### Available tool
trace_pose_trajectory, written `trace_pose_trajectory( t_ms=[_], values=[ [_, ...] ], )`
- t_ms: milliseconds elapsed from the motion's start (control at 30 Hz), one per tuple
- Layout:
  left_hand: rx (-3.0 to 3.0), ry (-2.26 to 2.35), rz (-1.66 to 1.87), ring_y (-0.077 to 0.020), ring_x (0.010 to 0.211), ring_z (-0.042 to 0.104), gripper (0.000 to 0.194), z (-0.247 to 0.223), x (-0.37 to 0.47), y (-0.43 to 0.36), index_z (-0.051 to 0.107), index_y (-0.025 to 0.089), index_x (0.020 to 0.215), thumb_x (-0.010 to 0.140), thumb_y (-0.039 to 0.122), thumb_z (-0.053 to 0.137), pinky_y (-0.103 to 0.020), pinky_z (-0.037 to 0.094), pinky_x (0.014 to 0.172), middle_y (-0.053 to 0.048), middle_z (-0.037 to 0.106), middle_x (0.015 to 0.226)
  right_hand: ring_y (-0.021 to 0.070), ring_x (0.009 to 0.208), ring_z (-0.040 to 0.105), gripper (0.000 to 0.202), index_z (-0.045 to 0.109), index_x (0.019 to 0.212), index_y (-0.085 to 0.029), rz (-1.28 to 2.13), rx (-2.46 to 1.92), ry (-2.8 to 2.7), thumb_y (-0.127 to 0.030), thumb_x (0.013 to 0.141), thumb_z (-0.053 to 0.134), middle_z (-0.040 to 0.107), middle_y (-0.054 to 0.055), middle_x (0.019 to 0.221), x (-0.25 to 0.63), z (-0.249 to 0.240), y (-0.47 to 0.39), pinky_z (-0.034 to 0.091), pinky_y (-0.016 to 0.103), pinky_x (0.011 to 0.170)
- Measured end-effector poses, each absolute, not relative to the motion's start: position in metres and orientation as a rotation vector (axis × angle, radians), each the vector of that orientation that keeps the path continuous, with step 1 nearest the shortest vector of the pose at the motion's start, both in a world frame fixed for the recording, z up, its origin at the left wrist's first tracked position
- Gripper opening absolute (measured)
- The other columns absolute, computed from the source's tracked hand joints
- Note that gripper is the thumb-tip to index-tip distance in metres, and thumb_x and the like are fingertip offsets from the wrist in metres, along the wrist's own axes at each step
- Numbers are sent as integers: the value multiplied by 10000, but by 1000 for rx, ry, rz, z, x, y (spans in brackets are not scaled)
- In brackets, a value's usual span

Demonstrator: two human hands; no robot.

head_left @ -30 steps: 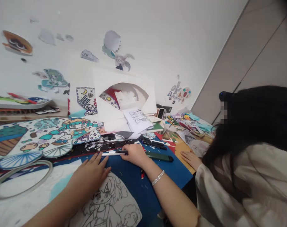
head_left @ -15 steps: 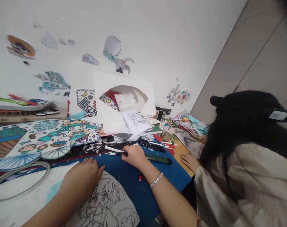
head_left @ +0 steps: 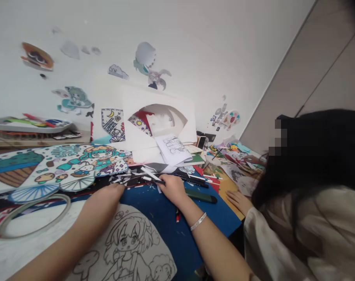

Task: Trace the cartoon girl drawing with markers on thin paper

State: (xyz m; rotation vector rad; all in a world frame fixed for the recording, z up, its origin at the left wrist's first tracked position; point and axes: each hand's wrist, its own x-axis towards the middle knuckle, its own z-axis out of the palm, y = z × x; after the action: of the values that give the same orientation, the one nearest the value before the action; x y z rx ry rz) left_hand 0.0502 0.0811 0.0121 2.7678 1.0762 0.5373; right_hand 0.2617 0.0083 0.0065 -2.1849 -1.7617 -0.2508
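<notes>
My right hand [head_left: 173, 190], with a beaded bracelet at the wrist, is closed on a black-and-white marker [head_left: 150, 174]. The marker points up and left over small white scraps at the back of the blue mat [head_left: 165, 218]. My left hand [head_left: 104, 203] is by the upper edge of a rounded white sheet [head_left: 162, 253] with a black line drawing of a long-haired girl. Its fingers are mostly hidden and slightly blurred, so their grip does not show. A roll of tape [head_left: 66, 207] lies left of that hand.
A coloured cut-out board [head_left: 60, 164] lies at the left. White card with an eye-shaped opening [head_left: 162, 95] stands against the wall. Black pens [head_left: 195, 180] and a green cutter [head_left: 202, 196] lie right of my hand. A co-worker's hand [head_left: 239, 202] rests on the table.
My left hand has moved from lying flat on the drawing to its upper left edge, uncovering more of the girl. My right hand still holds the marker, now tilted more upward. The view has shifted slightly.
</notes>
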Motion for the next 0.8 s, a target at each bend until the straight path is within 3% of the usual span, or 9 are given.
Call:
trace_pose_trajectory(
  t_ms=[400, 633, 700, 800],
  values=[
    [2831, 1065, 495, -232, 1108, 592, 499, 4, 53, 84, 488, 112, 1265, 838, 92, 231, -415, 446, 981, -153, 572, 1291, 185, 941, 679, 212, 690, 1047, -239, -221, -2092, -1635, -323, 889, 576, 744, 13, 1007, 266, 5, 9, 458, 226, 787],
    [2841, 1082, 480, -305, 1067, 608, 479, -1, 58, 84, 563, 82, 1187, 887, 287, 250, -459, 484, 924, -182, 622, 1206, 190, 858, 675, 221, 682, 992, -202, -313, -2026, -1559, -248, 927, 476, 739, 45, 894, 269, 16, -3, 431, 226, 734],
    [2859, 1033, 470, -308, 1124, 579, 492, -3, 61, 83, 548, 69, 1217, 888, 326, 287, -463, 449, 984, -190, 597, 1247, 195, 853, 667, 260, 672, 1000, -184, -348, -2016, -1529, -231, 945, 422, 732, 61, 894, 271, 18, -5, 421, 233, 730],
    [2926, 817, 392, -296, 1254, 481, 449, -8, 67, 79, 552, 180, 1246, 850, 358, 442, -458, 371, 1072, -135, 533, 1345, 194, 842, 663, 269, 669, 995, -175, -365, -2004, -1521, -226, 950, 408, 728, 65, 887, 271, 18, -6, 410, 231, 711]
  ],
)
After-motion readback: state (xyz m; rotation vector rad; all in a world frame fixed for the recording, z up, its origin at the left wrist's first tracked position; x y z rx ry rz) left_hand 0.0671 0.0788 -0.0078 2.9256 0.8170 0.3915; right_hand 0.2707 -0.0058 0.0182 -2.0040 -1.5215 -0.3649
